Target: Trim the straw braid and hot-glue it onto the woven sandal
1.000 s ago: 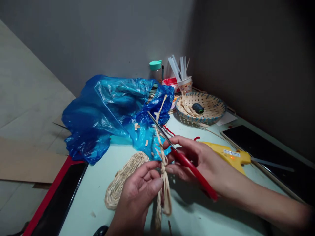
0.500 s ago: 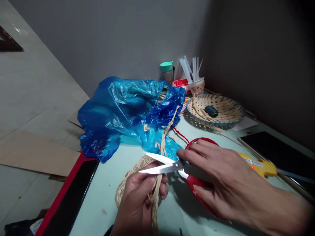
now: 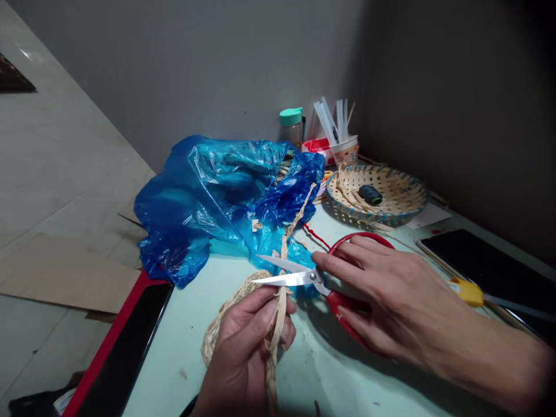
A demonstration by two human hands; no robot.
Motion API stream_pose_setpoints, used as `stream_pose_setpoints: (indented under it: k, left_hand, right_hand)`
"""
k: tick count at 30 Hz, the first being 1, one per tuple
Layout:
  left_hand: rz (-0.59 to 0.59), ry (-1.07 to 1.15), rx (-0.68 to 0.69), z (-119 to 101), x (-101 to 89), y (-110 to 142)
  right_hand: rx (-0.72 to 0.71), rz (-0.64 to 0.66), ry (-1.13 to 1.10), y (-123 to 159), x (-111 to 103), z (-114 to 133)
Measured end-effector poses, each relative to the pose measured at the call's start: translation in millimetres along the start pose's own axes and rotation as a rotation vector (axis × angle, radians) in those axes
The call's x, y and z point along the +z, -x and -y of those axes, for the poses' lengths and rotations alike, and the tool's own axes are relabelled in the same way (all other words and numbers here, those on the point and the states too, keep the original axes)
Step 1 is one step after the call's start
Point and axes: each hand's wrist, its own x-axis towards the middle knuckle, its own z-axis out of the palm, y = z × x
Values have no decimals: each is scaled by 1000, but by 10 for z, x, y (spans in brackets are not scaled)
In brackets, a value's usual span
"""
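Observation:
My left hand (image 3: 249,341) is closed around a pale braided straw cord (image 3: 271,370), pinching it between thumb and fingers. The cord's thinner end rises past the fingertips toward a blue plastic bag (image 3: 226,191). Red-handled scissors (image 3: 299,280) are in my right hand (image 3: 373,295), its fingers through the loops. Their blades are parted and straddle the cord just above my left fingertips. Behind my left hand a coiled braid (image 3: 217,324) lies on the table, partly hidden by the hand.
A round woven basket (image 3: 391,194) holds a dark thread spool (image 3: 370,195). Behind it stand a paper cup (image 3: 345,152) of white sticks and a green-lidded jar (image 3: 291,124). At right lie a yellow glue gun (image 3: 468,291) and a black tablet (image 3: 482,263).
The scissors have moved up slightly and their blades have drawn closer together, now around the cord. My left hand keeps its hold, nearly in place.

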Motion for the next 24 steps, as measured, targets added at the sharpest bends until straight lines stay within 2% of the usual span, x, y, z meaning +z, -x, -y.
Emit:
stream_pose_setpoints:
  k: [4, 7, 13, 17, 22, 24]
  left_hand:
    - [-97, 13, 52, -44, 63, -34]
    - [-155, 28, 82, -73, 82, -51]
    - [-173, 78, 98, -53, 58, -39]
    - [-191, 95, 112, -74, 81, -55]
    - [-271, 150, 91, -99, 125, -48]
    - [-257, 152, 86, -82, 116, -33]
  right_hand:
    - [6, -28, 39, 3, -44, -88]
    - [-50, -44, 95, 2, -88, -122]
    - [-130, 17, 211, -4, -145, -119]
    - [-155, -40, 283, 8, -147, -146]
    - [-200, -69, 296, 13, -136, -143]
    - [-201, -64, 295, 11, -140, -115]
